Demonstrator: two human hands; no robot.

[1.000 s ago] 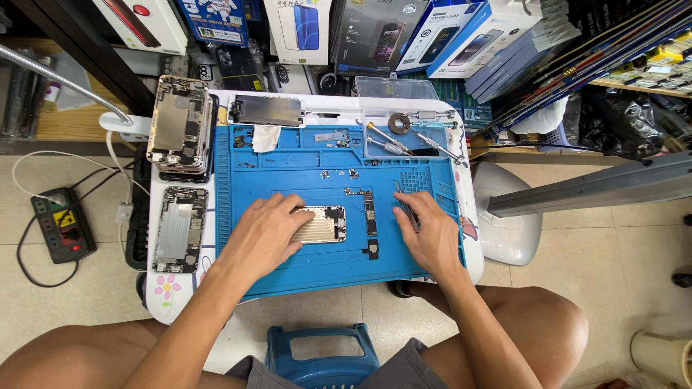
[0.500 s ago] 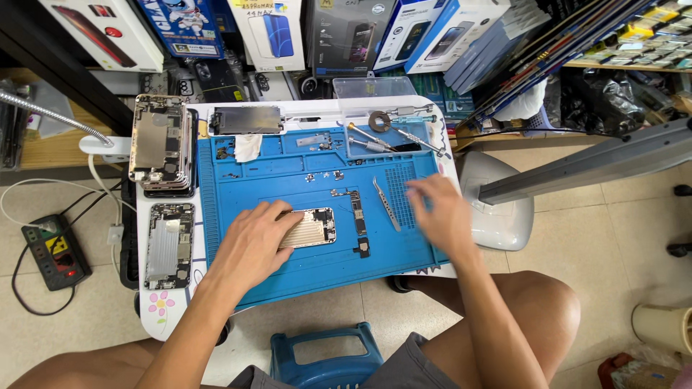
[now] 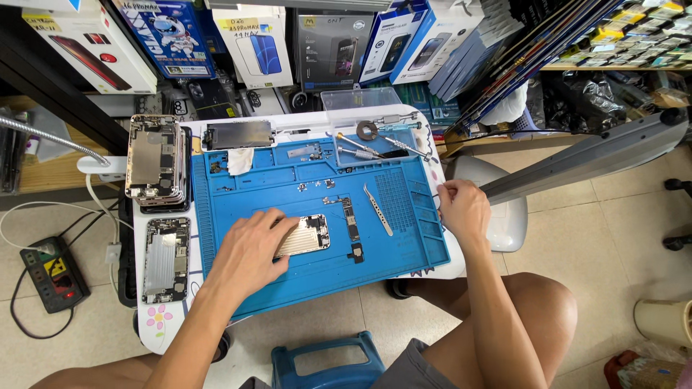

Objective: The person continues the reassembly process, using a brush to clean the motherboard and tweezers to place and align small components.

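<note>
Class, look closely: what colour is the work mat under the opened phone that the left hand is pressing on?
Blue, seen in the head view: the work mat.

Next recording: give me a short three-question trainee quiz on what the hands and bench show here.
1. True or false: the left hand rests on the opened phone on the blue mat.
2. What lies between the phone and the right hand: A) tweezers B) a hammer C) a cup?
3. Where is the right hand: over the middle of the mat, or at its right edge?

Key: 1 true. 2 A. 3 At the right edge, off the phone.
</note>
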